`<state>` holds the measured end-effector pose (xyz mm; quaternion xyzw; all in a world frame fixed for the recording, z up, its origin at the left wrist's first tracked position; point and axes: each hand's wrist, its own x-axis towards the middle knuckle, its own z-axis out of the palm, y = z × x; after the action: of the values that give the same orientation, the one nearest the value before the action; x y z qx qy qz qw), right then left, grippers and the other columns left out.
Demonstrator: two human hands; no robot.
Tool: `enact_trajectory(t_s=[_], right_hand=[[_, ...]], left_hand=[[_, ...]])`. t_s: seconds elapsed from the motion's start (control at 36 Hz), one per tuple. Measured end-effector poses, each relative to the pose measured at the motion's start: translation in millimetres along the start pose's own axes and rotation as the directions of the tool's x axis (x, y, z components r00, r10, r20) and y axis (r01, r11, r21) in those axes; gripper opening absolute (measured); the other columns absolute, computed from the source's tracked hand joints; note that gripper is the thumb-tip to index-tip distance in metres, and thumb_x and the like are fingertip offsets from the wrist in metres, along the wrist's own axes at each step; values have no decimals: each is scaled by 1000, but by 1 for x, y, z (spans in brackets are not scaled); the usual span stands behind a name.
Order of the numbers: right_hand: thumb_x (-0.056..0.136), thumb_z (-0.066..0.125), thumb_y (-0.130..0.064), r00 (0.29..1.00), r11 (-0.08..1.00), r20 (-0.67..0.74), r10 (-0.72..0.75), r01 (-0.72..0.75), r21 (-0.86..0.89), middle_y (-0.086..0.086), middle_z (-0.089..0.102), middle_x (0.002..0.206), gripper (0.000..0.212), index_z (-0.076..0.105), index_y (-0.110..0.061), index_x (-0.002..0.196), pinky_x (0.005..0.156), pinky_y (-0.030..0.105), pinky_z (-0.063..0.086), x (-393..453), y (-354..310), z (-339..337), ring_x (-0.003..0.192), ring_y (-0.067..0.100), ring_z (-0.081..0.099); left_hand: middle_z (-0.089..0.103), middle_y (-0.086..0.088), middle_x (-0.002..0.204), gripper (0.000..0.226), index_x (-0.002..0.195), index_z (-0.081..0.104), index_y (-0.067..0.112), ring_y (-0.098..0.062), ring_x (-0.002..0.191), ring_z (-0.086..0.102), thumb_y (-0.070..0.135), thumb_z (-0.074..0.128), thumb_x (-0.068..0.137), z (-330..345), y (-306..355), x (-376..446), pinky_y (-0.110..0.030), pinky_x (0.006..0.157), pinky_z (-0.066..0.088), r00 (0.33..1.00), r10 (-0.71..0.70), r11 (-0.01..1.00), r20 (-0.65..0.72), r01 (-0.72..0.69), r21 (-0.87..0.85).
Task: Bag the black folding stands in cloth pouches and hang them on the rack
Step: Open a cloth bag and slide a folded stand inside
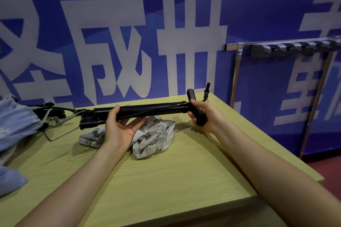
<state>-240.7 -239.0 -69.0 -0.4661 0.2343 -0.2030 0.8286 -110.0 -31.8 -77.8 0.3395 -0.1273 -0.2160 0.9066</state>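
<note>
Both hands (pixel 120 125) (pixel 204 116) grip the black stand (pixel 153 109), fingers hiding its head.

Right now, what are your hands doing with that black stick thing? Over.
Left hand cradles the black folding stand; right hand grips its head end. Leaf-print pouch lies underneath on the table. Not bagged yet. Nothing blocking.

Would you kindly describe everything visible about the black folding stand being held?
The black folding stand is a matte tube held roughly level above the table, over the leaf-print pouch. Folded legs bunch at its left end; a flat clamp piece juts up at the right. The left hand cradles it from below, and the right hand grips the clamp end.
</note>
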Motion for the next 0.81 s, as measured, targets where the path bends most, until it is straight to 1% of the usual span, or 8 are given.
enact_trajectory(t_s=[0.11, 0.17, 0.25, 0.31, 0.36, 0.5, 0.58, 0.81], right_hand=[[88, 68, -33, 997, 998, -59, -40, 42, 39, 7, 67, 89, 30, 65, -6, 102, 56, 18, 41, 1, 1, -2, 57, 8, 55], [87, 69, -34, 995, 975, -57, -79, 89, 203, 9, 67, 91, 40, 62, -5, 112, 56, 17, 45, 2, 3, -1, 59, 11, 59], [82, 75, -32, 984, 800, -124, -126, 175, 575, 18, 64, 111, 50, 56, -5, 120, 65, 21, 58, 4, 2, 2, 88, 22, 67], [83, 75, -30, 971, 710, -167, -171, 239, 663, 20, 62, 117, 42, 57, -7, 113, 69, 23, 58, 4, -1, 5, 98, 25, 65], [84, 74, -30, 964, 698, -166, -209, 266, 664, 16, 63, 108, 35, 59, -7, 107, 70, 24, 55, 3, -1, 7, 92, 22, 63], [92, 64, -24, 969, 914, -83, -233, 248, 320, 7, 71, 107, 11, 65, -14, 96, 82, 34, 49, 9, 3, 4, 106, 27, 63], [93, 62, -18, 985, 955, -22, -173, 174, 239, 12, 72, 108, 13, 67, -9, 101, 74, 30, 56, 11, 4, 1, 103, 32, 67], [97, 53, -10, 981, 896, -63, -186, 195, 399, 24, 65, 118, 27, 55, 1, 121, 91, 37, 55, 24, 5, -11, 107, 39, 65]], left_hand=[[61, -18, 120, 44, 124, 55, 16, -38, 107, 63, 42, 63, 89, -5, 5, 7, -57, 80, 56, 991, -91, 992, -93, 82, -97], [55, -18, 127, 51, 131, 50, 15, -39, 109, 60, 41, 64, 89, -7, 7, 11, -52, 75, 58, 989, -114, 988, -97, 102, -115], [44, -18, 135, 56, 138, 44, 19, -38, 111, 58, 39, 65, 90, -6, 3, 11, -45, 78, 59, 991, -120, 987, -61, 113, -113], [51, -19, 132, 47, 131, 48, 17, -35, 112, 61, 37, 63, 91, -4, 0, 10, -42, 82, 58, 992, -117, 990, -37, 114, -84], [56, -19, 129, 44, 128, 50, 13, -34, 112, 63, 36, 62, 92, -3, -2, 10, -39, 84, 58, 992, -122, 990, -22, 120, -72], [59, -18, 127, 45, 128, 53, 12, -34, 111, 64, 37, 63, 91, -7, 0, 14, -36, 81, 59, 992, -116, 990, -39, 112, -91], [60, -17, 127, 46, 128, 53, 11, -32, 111, 64, 37, 62, 91, -10, 3, 18, -37, 80, 59, 995, -86, 993, -48, 82, -80], [57, -19, 119, 36, 110, 53, 12, -37, 109, 59, 39, 63, 90, -9, 8, 19, -49, 95, 52, 992, -73, 997, -100, 72, -16]])
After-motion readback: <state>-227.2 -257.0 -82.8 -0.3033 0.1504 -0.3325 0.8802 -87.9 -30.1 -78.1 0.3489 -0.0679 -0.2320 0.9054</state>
